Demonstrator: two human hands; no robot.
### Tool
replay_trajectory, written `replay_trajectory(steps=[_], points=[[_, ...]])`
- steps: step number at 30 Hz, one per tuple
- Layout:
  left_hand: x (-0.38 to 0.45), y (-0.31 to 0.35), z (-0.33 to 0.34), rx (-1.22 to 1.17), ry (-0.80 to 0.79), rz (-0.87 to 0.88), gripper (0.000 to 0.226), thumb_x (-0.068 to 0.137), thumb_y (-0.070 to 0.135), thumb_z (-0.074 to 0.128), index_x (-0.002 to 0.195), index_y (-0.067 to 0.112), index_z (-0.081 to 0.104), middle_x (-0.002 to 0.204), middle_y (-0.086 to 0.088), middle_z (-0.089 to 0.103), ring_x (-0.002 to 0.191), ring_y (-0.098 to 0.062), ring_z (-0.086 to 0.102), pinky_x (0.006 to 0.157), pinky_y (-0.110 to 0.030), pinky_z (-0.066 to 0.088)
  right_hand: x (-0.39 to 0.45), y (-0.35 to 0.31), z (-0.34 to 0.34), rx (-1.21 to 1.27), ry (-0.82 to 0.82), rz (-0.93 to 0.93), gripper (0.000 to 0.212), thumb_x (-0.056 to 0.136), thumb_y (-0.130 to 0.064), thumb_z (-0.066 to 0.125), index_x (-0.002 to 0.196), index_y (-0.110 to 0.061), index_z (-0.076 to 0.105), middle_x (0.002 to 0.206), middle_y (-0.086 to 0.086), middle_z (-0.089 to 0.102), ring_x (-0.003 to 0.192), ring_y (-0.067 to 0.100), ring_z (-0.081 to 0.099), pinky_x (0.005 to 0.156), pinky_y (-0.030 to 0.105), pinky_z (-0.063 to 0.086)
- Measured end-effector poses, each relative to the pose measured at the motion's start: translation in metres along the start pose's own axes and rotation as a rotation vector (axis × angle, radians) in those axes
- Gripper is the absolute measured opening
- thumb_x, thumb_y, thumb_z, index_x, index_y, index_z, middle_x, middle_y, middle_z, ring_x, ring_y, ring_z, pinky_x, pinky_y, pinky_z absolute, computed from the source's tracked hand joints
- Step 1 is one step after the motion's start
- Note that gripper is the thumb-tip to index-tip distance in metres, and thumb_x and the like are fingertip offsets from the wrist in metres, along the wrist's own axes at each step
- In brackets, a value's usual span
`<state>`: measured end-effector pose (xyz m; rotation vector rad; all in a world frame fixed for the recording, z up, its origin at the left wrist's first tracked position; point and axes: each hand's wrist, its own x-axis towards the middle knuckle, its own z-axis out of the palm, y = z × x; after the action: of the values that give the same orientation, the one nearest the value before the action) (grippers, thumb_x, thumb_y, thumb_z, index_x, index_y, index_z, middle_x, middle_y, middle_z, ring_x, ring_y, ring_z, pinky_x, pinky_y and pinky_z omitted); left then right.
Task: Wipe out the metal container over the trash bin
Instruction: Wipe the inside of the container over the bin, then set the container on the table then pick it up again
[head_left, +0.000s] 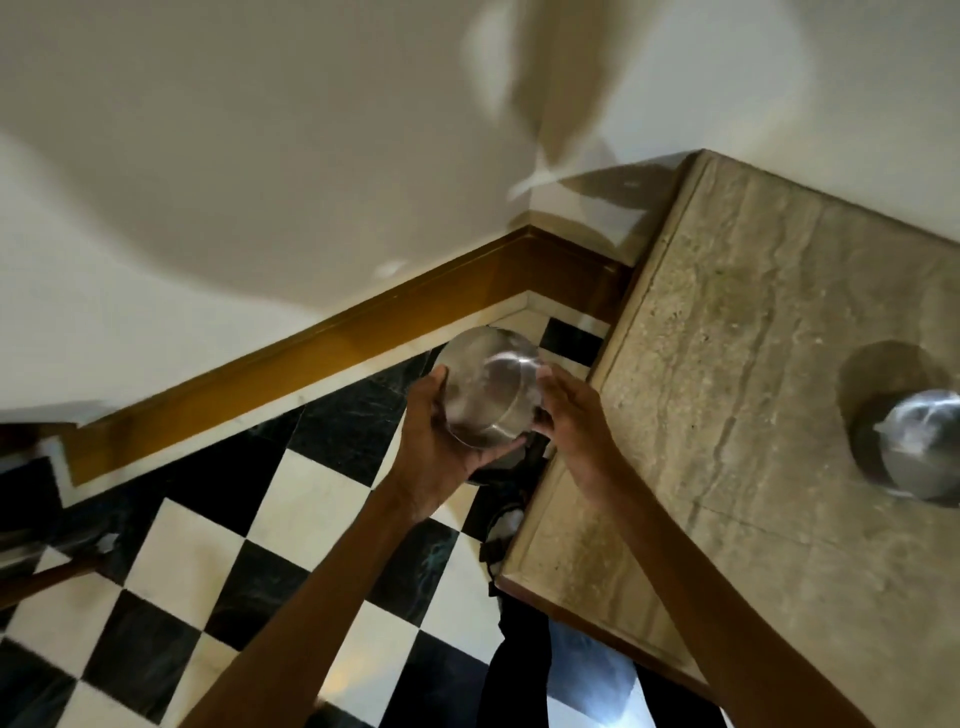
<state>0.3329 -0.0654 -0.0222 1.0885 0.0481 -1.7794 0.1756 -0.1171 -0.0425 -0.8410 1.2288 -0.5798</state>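
A round steel container (488, 387) is held up in the air over the checkered floor, just left of the stone counter's edge. My left hand (441, 441) cups it from the left and below, fingers curled under its base. On the container's right side rests my right hand (571, 421), fingers flat against the wall. The container is blurred and its inside cannot be made out. No trash bin is clearly visible; dark shapes (506, 525) lie on the floor beneath the hands, partly hidden.
The beige stone counter (753, 389) fills the right side, with a steel lid or bowl (919, 447) near its right edge. A wooden skirting (322, 343) runs along the white wall. Black and white floor tiles (218, 561) spread below. Dark furniture (31, 519) stands at far left.
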Motion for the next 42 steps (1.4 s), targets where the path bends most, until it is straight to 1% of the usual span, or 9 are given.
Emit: replay_trajectory(steps=[6, 10, 16, 21, 23, 28, 32, 37, 42], points=[[0.022, -0.022, 0.068, 0.191, 0.216, -0.025, 0.067, 0.094, 0.06, 0.047, 0.148, 0.021, 0.039, 0.142, -0.021, 0.053, 0.107, -0.037, 0.071, 0.085, -0.064, 0.057, -0.019, -0.029, -0.07, 0.057, 0.181, -0.127, 0.03, 0.102, -0.024, 0.052, 0.128, -0.018, 0.065, 0.114, -0.001, 0.072, 0.112, 0.027, 0.068, 0.079, 0.043, 0.062], [0.036, -0.052, 0.132, 0.437, 0.261, 0.064, 0.033, 0.104, 0.036, 0.048, 0.129, 0.018, 0.058, 0.13, -0.013, 0.064, 0.113, -0.028, 0.066, 0.073, -0.046, 0.065, -0.03, -0.044, -0.147, 0.078, 0.306, -0.107, 0.028, 0.1, -0.023, 0.057, 0.126, -0.022, 0.066, 0.113, 0.004, 0.074, 0.105, 0.017, 0.069, 0.079, 0.034, 0.057], [0.073, -0.109, 0.229, 0.738, 0.113, 0.22, 0.039, 0.101, 0.033, 0.054, 0.134, 0.014, 0.056, 0.129, -0.004, 0.061, 0.112, -0.006, 0.062, 0.086, -0.034, 0.061, -0.025, -0.063, -0.255, -0.066, 0.487, -0.051, 0.031, 0.098, -0.021, 0.059, 0.127, -0.011, 0.064, 0.109, 0.011, 0.072, 0.097, 0.021, 0.069, 0.08, 0.04, 0.057], [0.122, -0.144, 0.293, 0.684, 0.219, 0.145, 0.023, 0.105, 0.033, 0.048, 0.105, 0.019, 0.066, 0.108, -0.006, 0.066, 0.097, -0.016, 0.063, 0.09, -0.048, 0.056, -0.015, -0.084, -0.318, -0.369, 0.556, -0.111, 0.02, 0.097, -0.018, 0.059, 0.106, -0.005, 0.071, 0.093, 0.014, 0.076, 0.088, 0.027, 0.071, 0.076, 0.042, 0.056], [0.137, -0.152, 0.307, 0.662, 0.229, 0.139, 0.023, 0.106, 0.033, 0.047, 0.094, 0.024, 0.065, 0.096, -0.001, 0.065, 0.092, -0.017, 0.062, 0.089, -0.049, 0.055, -0.006, -0.087, -0.334, -0.45, 0.556, -0.066, 0.019, 0.096, -0.017, 0.057, 0.104, -0.008, 0.072, 0.094, 0.014, 0.076, 0.089, 0.028, 0.07, 0.079, 0.041, 0.054], [0.156, -0.167, 0.319, 0.67, 0.263, 0.109, 0.038, 0.105, 0.039, 0.048, 0.123, 0.009, 0.061, 0.113, -0.006, 0.067, 0.102, -0.02, 0.064, 0.099, -0.053, 0.052, 0.006, -0.083, -0.357, -0.433, 0.546, 0.023, 0.023, 0.092, -0.008, 0.052, 0.101, -0.01, 0.073, 0.098, 0.009, 0.076, 0.094, 0.026, 0.069, 0.084, 0.039, 0.054], [0.153, -0.171, 0.318, 0.657, 0.282, 0.13, 0.044, 0.106, 0.037, 0.046, 0.135, 0.005, 0.054, 0.124, -0.016, 0.064, 0.096, -0.014, 0.065, 0.086, -0.039, 0.058, 0.005, -0.08, -0.36, -0.449, 0.526, 0.066, 0.022, 0.092, -0.006, 0.052, 0.103, -0.007, 0.072, 0.1, 0.013, 0.075, 0.099, 0.028, 0.068, 0.088, 0.042, 0.054], [0.15, -0.174, 0.318, 0.633, 0.296, 0.229, 0.028, 0.106, 0.027, 0.048, 0.123, 0.008, 0.06, 0.115, -0.013, 0.063, 0.092, -0.011, 0.061, 0.088, -0.045, 0.057, -0.002, -0.075, -0.365, -0.4, 0.527, 0.062, 0.026, 0.089, -0.008, 0.059, 0.111, -0.013, 0.072, 0.108, 0.012, 0.076, 0.106, 0.029, 0.069, 0.097, 0.048, 0.054], [0.124, -0.211, 0.305, 0.73, 0.575, 0.263, 0.019, 0.103, 0.033, 0.051, 0.109, 0.017, 0.061, 0.11, -0.014, 0.063, 0.1, -0.032, 0.063, 0.086, -0.053, 0.056, -0.05, -0.068, -0.382, -0.54, 0.711, 0.002, 0.029, 0.097, -0.012, 0.055, 0.123, -0.008, 0.067, 0.122, 0.02, 0.066, 0.11, 0.032, 0.065, 0.095, 0.033, 0.049]])
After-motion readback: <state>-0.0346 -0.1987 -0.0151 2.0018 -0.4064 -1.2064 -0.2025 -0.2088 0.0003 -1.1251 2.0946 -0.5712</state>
